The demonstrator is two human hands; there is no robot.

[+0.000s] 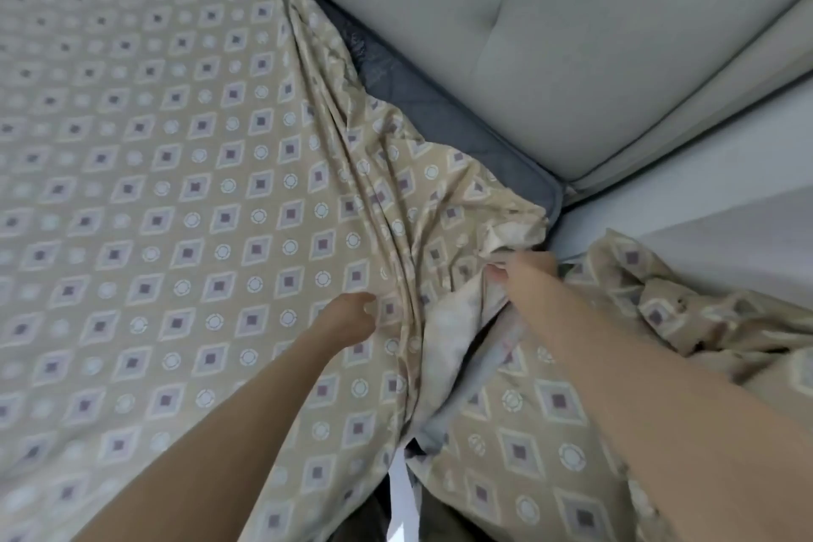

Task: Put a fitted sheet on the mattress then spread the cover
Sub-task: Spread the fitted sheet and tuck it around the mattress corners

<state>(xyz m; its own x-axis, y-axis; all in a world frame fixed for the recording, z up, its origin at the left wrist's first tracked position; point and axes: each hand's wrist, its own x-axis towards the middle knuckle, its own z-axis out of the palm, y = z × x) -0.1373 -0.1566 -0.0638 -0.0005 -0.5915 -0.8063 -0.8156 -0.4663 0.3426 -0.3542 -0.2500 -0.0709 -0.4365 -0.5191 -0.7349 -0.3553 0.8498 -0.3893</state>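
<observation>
Right forearm [638, 387] is closest, reaching toward the bed's corner. Right hand [528, 277] grips a bunched edge of the fitted sheet [176, 189], fingers [499, 275] curled into cloth, pale underside turned up. Likely about to pull it over the bare grey mattress [440, 114] corner by the headboard [572, 35]. Left hand [352, 315] sits on the sheet just beside the ridge of folds, fingers curled. Pinching or just pressing, can't tell; probably anchoring. The sheet covers the mattress top, but that corner is uncovered.

Beige diamond-patterned sheet [145, 198] covers the grey mattress [444, 123], bunched at its bare corner.
</observation>
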